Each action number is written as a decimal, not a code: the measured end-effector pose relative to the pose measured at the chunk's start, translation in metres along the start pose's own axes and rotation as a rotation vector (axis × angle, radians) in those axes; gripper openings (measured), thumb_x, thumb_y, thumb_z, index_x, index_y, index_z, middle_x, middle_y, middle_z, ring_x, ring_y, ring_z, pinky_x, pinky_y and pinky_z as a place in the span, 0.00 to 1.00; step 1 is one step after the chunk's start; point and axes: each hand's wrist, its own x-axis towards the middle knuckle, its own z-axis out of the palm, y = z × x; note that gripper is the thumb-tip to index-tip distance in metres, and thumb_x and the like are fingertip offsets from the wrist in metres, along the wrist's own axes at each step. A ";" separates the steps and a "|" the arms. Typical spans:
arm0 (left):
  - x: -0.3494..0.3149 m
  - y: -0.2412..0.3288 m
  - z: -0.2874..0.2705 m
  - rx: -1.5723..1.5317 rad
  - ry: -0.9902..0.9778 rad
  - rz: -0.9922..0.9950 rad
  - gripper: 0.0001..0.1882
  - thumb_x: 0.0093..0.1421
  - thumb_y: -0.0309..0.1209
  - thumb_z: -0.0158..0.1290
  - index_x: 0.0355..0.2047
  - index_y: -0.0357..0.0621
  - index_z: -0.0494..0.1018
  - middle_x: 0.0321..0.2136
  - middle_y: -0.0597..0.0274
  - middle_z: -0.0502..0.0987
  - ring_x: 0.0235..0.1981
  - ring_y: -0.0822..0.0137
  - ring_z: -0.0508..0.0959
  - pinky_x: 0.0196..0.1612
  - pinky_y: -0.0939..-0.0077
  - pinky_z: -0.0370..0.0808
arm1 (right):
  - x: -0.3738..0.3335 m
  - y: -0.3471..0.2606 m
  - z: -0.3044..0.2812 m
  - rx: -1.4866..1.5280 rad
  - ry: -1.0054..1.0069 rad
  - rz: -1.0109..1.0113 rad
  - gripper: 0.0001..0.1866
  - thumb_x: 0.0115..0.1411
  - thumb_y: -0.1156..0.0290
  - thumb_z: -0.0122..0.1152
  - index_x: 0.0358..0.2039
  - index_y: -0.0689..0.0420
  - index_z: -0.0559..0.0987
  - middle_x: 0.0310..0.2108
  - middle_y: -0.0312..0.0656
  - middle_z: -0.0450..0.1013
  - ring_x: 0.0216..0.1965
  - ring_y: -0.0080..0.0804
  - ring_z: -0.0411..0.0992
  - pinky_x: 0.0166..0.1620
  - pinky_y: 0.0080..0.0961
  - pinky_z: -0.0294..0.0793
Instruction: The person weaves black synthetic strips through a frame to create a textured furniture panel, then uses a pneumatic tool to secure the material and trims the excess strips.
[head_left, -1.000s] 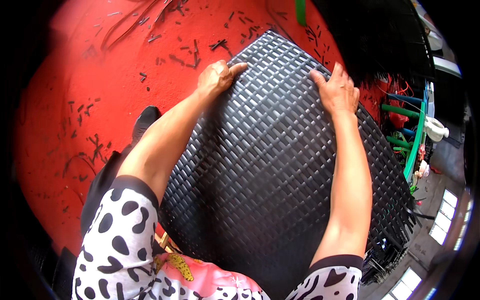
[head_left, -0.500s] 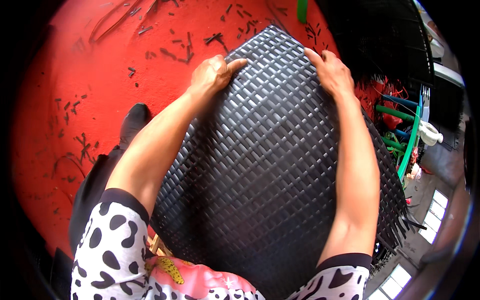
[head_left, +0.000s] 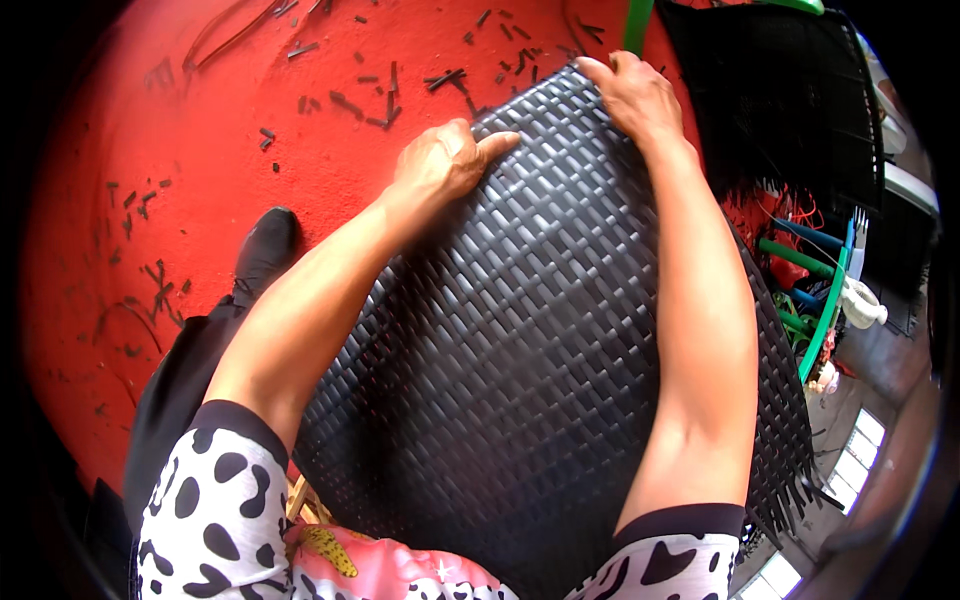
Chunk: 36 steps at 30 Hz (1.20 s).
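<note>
A large black woven panel [head_left: 520,330] of flat plastic strips leans against my lap and reaches out over the red floor. My left hand [head_left: 440,165] rests on its upper left edge, fingers curled over the weave with the index finger stretched toward the corner. My right hand [head_left: 635,95] grips the far top corner of the panel, fingers wrapped over the edge. Both forearms lie along the panel's face. Loose strip ends stick out along its lower right side [head_left: 800,470].
The red floor [head_left: 200,200] is littered with several short black strip offcuts [head_left: 370,110]. My black shoe [head_left: 262,250] stands at the left. Another black woven piece [head_left: 780,100] lies at the upper right, beside green and red tubes [head_left: 820,300] and a white object [head_left: 862,300].
Both hands have slid up the panel toward its far corner. The right hand now reaches the top edge, and the view has shifted closer.
</note>
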 end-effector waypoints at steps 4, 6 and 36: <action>0.007 -0.021 0.016 0.003 0.037 0.026 0.43 0.55 0.66 0.43 0.32 0.27 0.73 0.32 0.30 0.75 0.40 0.41 0.77 0.42 0.54 0.72 | 0.012 -0.018 0.031 -0.067 -0.085 0.007 0.29 0.57 0.44 0.52 0.42 0.58 0.78 0.44 0.55 0.73 0.49 0.50 0.71 0.51 0.42 0.70; 0.010 -0.021 0.018 0.022 0.059 0.036 0.43 0.55 0.66 0.43 0.31 0.27 0.73 0.31 0.30 0.75 0.39 0.41 0.77 0.41 0.54 0.72 | 0.019 -0.015 0.034 -0.038 -0.100 0.020 0.24 0.58 0.48 0.54 0.40 0.57 0.80 0.44 0.56 0.74 0.49 0.51 0.71 0.50 0.42 0.71; 0.000 -0.010 0.014 0.010 0.026 0.034 0.42 0.56 0.65 0.43 0.32 0.28 0.74 0.34 0.31 0.75 0.41 0.43 0.77 0.43 0.54 0.70 | -0.079 0.055 -0.020 -0.339 0.024 -0.039 0.25 0.61 0.46 0.46 0.35 0.59 0.75 0.36 0.56 0.73 0.41 0.54 0.73 0.45 0.45 0.71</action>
